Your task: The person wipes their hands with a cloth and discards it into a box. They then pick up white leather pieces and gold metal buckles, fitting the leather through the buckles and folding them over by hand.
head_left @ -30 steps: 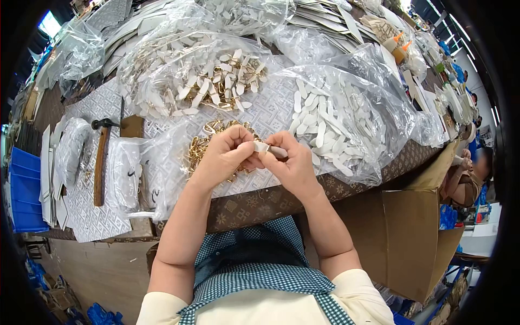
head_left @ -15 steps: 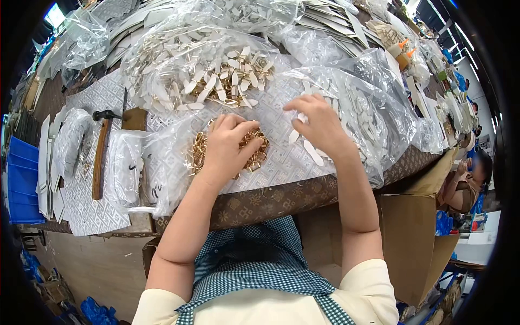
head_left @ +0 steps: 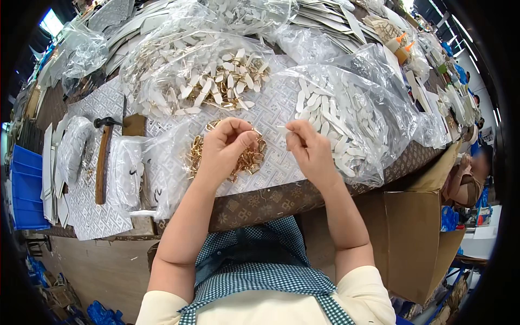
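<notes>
The counter (head_left: 260, 116) is covered by a patterned sheet and crowded with clear plastic bags. The largest bag in reach, the bag of white strips (head_left: 346, 122), lies open to the right of the hands, its pale oblong pieces heaped loosely and pointing every way. A second bag of mixed strips and clasps (head_left: 211, 81) is set farther back, beyond the left hand. Directly under the left hand a pile of gold clasps (head_left: 246, 157) is spread on the sheet, and a hammer (head_left: 102, 160) lies well apart at the far left.

The left hand (head_left: 225, 149) is held just above the clasp pile, its fingers (head_left: 241, 132) curled in narrowly; a clasp seems to be pinched there, though that cannot be told for certain. The right hand (head_left: 309, 149) is raised beside it, its fingers (head_left: 295, 127) closed on one white strip (head_left: 285, 129), which is held near the bag's mouth.

The strip's long axis runs roughly crosswise, its free end pointing left toward the left hand's fingertips. The two hands are near but apart, with the strip lying between them, nearer the right.
</notes>
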The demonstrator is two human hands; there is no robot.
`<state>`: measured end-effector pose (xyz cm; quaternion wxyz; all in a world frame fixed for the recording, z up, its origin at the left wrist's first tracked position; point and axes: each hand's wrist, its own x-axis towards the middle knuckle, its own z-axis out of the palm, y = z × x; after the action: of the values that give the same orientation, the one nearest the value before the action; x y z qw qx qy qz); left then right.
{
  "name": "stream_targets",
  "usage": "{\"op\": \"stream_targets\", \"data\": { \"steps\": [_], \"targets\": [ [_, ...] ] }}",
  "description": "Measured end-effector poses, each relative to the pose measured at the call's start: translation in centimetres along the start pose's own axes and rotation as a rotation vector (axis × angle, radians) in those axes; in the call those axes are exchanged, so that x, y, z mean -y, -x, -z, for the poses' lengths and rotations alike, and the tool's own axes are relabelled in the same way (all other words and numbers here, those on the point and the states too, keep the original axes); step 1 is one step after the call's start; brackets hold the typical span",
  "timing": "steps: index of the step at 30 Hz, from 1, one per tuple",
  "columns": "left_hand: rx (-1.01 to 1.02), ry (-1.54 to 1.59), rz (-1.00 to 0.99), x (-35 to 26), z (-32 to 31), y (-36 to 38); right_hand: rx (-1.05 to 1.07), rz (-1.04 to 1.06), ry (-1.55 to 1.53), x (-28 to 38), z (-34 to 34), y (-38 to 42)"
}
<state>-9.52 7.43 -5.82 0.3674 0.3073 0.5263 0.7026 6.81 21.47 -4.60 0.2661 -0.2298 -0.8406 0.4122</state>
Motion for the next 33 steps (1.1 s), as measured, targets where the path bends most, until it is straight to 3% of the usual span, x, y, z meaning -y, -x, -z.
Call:
{"op": "stream_targets", "data": {
  "steps": [4, 7, 8, 11, 22, 27, 33],
  "targets": [
    [0.044, 0.274, 0.098, -0.4, 0.5, 0.1, -0.023, 0.094, -0.088, 2.0, -1.6, 1.2],
    [0.058, 0.32, 0.099, -0.6, 0.0, 0.2, -0.049, -0.004, -0.305, 1.9, -3.2, 2.2],
    [0.062, 0.297, 0.083, -0.5, 0.1, 0.2, -0.003, -0.137, -0.432, 2.2, -3.1, 2.5],
    [0.092, 0.253, 0.064, -0.1, 0.3, 0.0, -0.035, -0.112, -0.597, 1.8, -3.6, 2.7],
    [0.161, 0.424, 0.116, -0.5, 0.6, 0.1, -0.058, -0.088, -0.568, 1.7, -3.6, 2.7],
    [0.192, 0.274, 0.079, -0.1, 0.0, 0.3, -0.021, -0.125, -0.657, 2.2, -4.0, 2.8],
    [0.057, -0.231, -0.218, -0.4, -0.9, 0.4, -0.121, -0.112, -0.529, 2.5, -4.2, 2.7]
  ]
}}
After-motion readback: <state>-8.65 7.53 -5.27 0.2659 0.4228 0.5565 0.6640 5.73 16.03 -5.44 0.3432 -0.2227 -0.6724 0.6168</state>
